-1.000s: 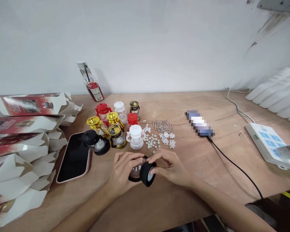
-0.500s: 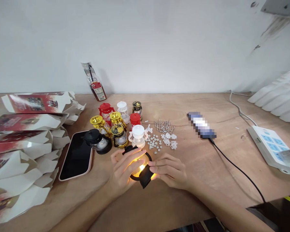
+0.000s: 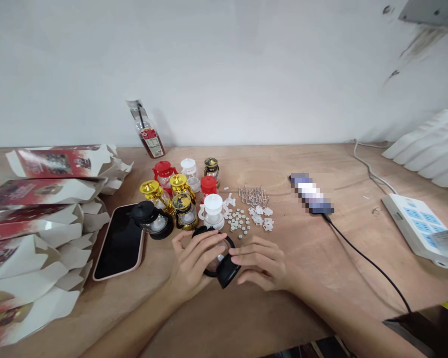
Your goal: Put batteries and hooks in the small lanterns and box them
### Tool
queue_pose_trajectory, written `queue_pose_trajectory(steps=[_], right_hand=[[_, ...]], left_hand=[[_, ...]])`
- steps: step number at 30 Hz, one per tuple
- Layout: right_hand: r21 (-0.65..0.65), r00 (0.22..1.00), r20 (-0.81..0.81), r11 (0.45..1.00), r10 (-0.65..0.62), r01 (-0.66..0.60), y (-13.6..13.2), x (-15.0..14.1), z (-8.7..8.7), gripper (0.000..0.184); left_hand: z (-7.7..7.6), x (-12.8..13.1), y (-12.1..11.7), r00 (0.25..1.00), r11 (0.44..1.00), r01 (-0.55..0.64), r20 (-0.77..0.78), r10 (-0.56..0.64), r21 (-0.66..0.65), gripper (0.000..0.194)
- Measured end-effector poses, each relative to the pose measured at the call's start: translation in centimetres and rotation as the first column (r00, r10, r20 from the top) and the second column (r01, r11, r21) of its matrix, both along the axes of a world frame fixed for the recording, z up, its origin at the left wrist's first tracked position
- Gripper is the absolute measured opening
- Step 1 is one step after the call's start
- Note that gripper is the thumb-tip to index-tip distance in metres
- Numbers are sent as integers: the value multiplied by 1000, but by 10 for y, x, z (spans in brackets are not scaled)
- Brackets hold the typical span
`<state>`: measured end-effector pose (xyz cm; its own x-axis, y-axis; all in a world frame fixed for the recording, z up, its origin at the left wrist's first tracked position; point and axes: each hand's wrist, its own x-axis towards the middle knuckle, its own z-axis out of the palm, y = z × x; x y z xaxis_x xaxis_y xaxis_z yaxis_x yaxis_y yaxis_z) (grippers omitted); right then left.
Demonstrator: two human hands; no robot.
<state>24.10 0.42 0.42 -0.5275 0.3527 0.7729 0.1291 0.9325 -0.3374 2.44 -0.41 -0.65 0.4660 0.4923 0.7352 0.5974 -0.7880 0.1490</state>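
Observation:
A small black toy lantern (image 3: 228, 270) with a clear globe lies tilted between my hands, its base toward the lower right and its light off. My left hand (image 3: 194, 263) is closed round the lantern's top and globe, hiding part of both. The fingertips of my right hand (image 3: 263, 262) rest on the black base, with the thumb below them near its edge. Just beyond stand more lanterns: a white one (image 3: 213, 211), a black one (image 3: 153, 219), a black-and-gold one (image 3: 185, 211), and several gold, red and white ones.
Round button cells (image 3: 238, 221), white plastic pieces (image 3: 261, 216) and metal wire parts (image 3: 254, 195) lie beyond my right hand. A phone (image 3: 119, 243) and red-and-white boxes (image 3: 41, 248) are left. Rightward are a cabled phone (image 3: 321, 206), power strip (image 3: 414, 219) and bottle (image 3: 151, 136) at back left.
The lantern's warm yellow light has gone out. My right thumb shows a little apart from the base now, and the lantern has turned slightly. Both hands stay in nearly the same place.

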Motion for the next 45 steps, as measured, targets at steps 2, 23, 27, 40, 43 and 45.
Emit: queue_pose_trajectory(steps=[2, 23, 27, 40, 43, 45], right_hand=[[-28, 995, 74, 997, -69, 71, 15, 9, 5, 20], [-192, 721, 456, 733, -523, 653, 103, -7, 8, 8], [-140, 856, -9, 848, -517, 511, 46, -10, 21, 9], [365, 954, -103, 882, -280, 299, -9, -31, 13, 13], [378, 944, -101, 866, -314, 328, -11, -31, 16, 11], [372, 937, -100, 861, -334, 347, -12, -32, 18, 10]], left_hand=[[3, 1, 0, 1000, 999, -5, 18, 6, -39, 19], [4, -1, 2, 982, 987, -47, 174, 74, -156, 31], [3, -2, 1, 972, 978, -97, 195, 134, -187, 32], [-2, -3, 0, 959, 970, -197, 175, 221, -141, 36], [-1, -3, -1, 959, 969, -207, 169, 228, -131, 35], [-1, -3, 0, 959, 970, -214, 164, 232, -119, 35]])
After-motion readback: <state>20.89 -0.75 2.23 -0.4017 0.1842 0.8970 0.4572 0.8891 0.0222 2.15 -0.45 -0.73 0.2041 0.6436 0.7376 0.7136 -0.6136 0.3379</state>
